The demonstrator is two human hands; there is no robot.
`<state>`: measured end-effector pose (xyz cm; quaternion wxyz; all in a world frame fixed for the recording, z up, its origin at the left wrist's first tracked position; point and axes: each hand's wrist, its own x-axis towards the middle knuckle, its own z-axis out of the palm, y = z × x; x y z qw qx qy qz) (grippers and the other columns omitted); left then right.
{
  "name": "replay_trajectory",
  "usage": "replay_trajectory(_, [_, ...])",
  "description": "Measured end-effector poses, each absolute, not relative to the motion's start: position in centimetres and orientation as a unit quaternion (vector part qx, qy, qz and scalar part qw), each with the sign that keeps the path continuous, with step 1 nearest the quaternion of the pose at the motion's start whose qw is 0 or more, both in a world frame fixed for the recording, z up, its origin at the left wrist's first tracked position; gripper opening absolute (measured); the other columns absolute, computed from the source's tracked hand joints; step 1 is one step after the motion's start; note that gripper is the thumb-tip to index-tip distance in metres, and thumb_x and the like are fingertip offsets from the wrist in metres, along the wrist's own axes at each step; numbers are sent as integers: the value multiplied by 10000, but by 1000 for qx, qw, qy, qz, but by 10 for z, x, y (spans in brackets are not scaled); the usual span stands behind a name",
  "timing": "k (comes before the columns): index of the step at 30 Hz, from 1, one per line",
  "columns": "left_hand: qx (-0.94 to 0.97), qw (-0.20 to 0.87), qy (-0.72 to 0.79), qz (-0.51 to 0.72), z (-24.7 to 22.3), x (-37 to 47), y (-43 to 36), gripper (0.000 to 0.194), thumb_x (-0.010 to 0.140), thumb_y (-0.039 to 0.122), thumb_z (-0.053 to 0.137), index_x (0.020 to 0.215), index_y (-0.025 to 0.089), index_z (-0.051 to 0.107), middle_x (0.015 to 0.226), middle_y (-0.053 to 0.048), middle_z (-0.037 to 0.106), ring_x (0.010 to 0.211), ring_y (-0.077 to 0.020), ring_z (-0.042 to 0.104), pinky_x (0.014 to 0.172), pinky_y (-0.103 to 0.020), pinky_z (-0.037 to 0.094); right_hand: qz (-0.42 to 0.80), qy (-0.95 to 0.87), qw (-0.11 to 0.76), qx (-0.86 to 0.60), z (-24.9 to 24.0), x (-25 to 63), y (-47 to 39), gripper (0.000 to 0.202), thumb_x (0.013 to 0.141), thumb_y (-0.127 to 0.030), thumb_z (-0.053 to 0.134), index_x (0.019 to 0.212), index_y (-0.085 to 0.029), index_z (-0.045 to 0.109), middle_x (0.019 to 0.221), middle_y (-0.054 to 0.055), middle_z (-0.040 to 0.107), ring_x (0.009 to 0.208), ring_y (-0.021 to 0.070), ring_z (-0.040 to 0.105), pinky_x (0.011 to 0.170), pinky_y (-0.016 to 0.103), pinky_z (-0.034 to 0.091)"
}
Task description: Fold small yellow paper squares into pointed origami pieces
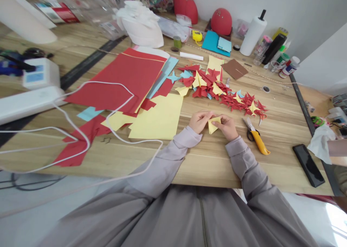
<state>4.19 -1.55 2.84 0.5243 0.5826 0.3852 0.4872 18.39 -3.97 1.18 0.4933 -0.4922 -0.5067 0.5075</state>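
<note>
A small folded piece of yellow paper is held between my two hands, just above the wooden table. My left hand pinches its upper left side, fingers closed. On the right side, my right hand grips the same piece, with the thumb pressed on its face. Beyond the hands lies a long heap of folded paper stars, mostly red with some yellow and blue. A yellow paper sheet rests left of my left hand. To the right of my right hand is an orange-handled utility knife, lying over dark-handled scissors.
Red paper sheets are stacked at the left, with a white cable looping across them to the front edge. A black phone lies at the right. Bottles stand at the back right. Another person's arm shows at the right edge.
</note>
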Motion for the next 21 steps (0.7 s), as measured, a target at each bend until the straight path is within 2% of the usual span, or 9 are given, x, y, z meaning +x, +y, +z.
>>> replay_trajectory(7, [564, 546, 354, 508, 19, 45, -12, 174, 605, 274, 676, 719, 143, 687, 785, -73, 672, 738, -168, 607, 686, -291, 481, 509, -459, 530, -500, 16, 183, -40, 297, 538, -388, 748, 654, -179, 572, 605, -25, 590, 528, 98, 504, 503, 237, 421])
replay_trajectory(10, [535, 552, 371, 521, 15, 46, -9, 203, 578, 285, 692, 715, 135, 683, 763, -70, 674, 700, -161, 606, 672, -299, 487, 507, -458, 534, -497, 17, 184, -40, 274, 594, -389, 718, 727, -183, 596, 636, -22, 602, 526, 91, 510, 473, 214, 407])
replay_trajectory(14, [465, 570, 406, 542, 12, 44, -3, 268, 526, 303, 721, 726, 130, 679, 723, -53, 676, 653, -156, 600, 646, -313, 496, 522, -429, 551, -490, 14, 187, -39, 297, 699, -474, 600, 805, -197, 602, 627, -20, 597, 510, 88, 525, 454, 201, 397])
replay_trajectory(21, [426, 590, 409, 551, 12, 42, 1, 327, 468, 323, 754, 718, 128, 676, 704, -45, 677, 642, -158, 606, 624, -321, 508, 509, -441, 548, -496, 12, 187, -38, 260, 693, -441, 616, 789, -200, 620, 594, -25, 582, 483, 78, 500, 461, 203, 389])
